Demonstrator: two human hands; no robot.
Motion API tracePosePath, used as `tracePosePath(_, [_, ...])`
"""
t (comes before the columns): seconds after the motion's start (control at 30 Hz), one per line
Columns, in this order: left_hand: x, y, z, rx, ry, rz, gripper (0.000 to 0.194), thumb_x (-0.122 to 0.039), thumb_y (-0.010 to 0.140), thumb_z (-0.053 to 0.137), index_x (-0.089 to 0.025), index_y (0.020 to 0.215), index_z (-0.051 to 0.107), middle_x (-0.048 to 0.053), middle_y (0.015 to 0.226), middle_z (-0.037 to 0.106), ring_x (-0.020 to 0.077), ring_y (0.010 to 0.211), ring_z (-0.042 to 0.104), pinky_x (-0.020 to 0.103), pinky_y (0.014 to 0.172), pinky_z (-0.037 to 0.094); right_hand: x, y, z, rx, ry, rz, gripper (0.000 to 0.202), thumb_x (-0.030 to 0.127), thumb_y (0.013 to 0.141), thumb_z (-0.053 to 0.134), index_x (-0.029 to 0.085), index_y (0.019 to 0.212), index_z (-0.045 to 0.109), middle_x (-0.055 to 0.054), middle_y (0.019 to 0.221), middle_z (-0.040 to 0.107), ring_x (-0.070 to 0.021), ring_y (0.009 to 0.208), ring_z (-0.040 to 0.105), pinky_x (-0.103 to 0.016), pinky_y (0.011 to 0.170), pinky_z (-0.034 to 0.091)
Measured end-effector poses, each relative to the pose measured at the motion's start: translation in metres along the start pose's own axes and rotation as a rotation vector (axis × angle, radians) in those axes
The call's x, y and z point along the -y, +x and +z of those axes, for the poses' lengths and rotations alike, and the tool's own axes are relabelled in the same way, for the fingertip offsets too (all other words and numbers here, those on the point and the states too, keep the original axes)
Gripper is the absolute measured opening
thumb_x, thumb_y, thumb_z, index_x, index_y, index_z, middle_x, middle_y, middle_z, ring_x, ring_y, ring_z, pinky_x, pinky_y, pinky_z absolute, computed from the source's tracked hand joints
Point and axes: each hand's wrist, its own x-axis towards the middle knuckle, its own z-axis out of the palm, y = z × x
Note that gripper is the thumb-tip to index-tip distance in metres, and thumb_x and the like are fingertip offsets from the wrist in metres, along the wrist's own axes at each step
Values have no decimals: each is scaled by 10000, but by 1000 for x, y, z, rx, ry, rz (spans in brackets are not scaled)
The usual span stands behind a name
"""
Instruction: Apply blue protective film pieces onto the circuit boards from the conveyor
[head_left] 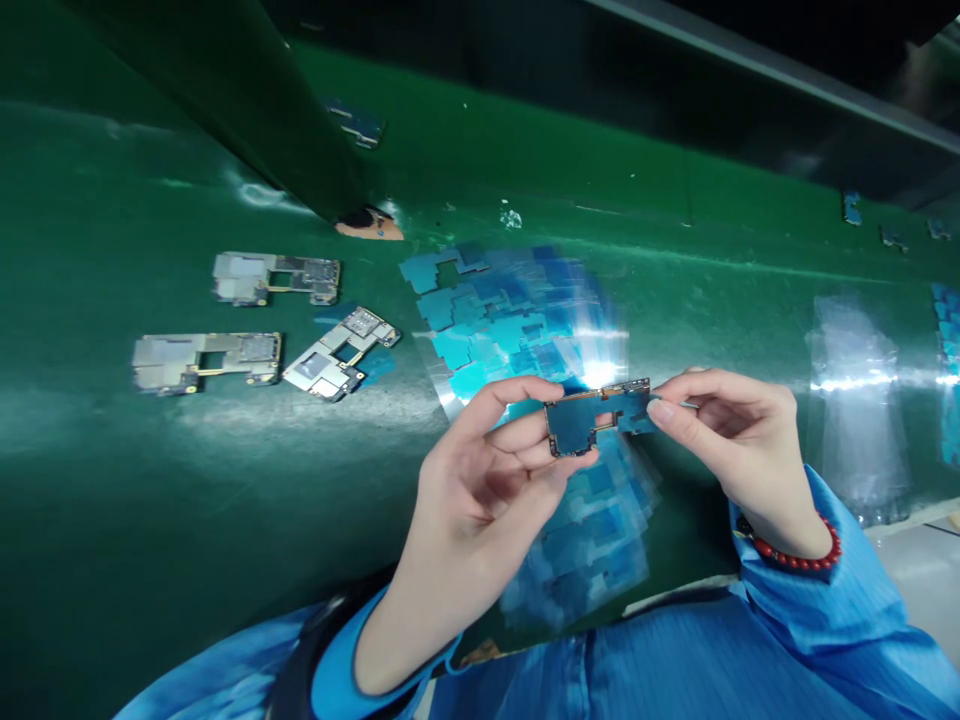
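Observation:
My left hand (484,500) holds a small circuit board (576,425) by its long edges, thumb below and fingers above. The board's upward face looks dark blue and smooth, with a notch towards its right part and small parts along the rim. At the board's right end, my right hand (739,435) is closed in a pinch, its thumb tip over the corner; whether a film edge is also between those fingers cannot be made out. Beneath the hands lie overlapping clear sheets with blue board-shaped film pieces (499,330), partly hidden by the left hand.
To the left lie three bare circuit boards (240,278), (206,362), (343,355). Another board (358,125) lies farther back, behind a dark slanting post (247,100). Clear sheets (859,400) lie at right. A dark ledge (675,90) runs along the back of the green mat (337,500).

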Motion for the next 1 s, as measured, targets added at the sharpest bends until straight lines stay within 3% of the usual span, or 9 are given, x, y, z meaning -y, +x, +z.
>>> tracePosePath(0.23, [0,1,1,15,-7,2,286,-108,783,698,-262,996,583,-22,899,777,151,871,736,196,811,574,1,0,1,-3,-7,-4,152,65,693,734,213,725,735,26,697,722,-103,616,667,-189,562,575])
tracePosePath(0.43, [1,0,0,32,-15,6,292,-110,799,681,-269,1019,573,-20,946,773,165,926,724,247,866,577,1,0,1,-6,-5,4,154,66,693,734,215,729,737,29,693,717,-97,621,664,-180,565,572])
tracePosePath(1.0, [0,1,0,6,-12,-8,245,-149,795,694,-267,988,601,-17,863,778,164,844,735,247,812,584,2,0,0,-6,-18,13,116,95,696,740,207,728,732,15,701,727,-118,632,677,-201,581,595])
